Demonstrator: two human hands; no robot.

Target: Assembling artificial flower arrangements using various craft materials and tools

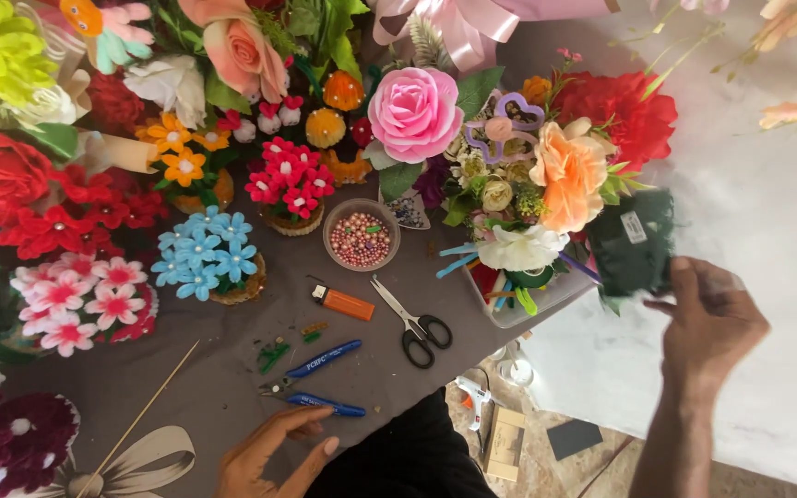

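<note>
Grey table [232, 397] crowded with artificial flowers [205, 254]; scissors [414, 325], pliers [320, 380] at centre. Left hand [274, 454] rests loosely open by pliers; right hand [707, 323] pinches dark green foam [634, 242], right.

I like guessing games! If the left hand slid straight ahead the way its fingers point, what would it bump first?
Probably the blue-handled pliers, lying just beyond the left hand and its fingertips; the gap looks tiny, though depth is hard to judge.
</note>
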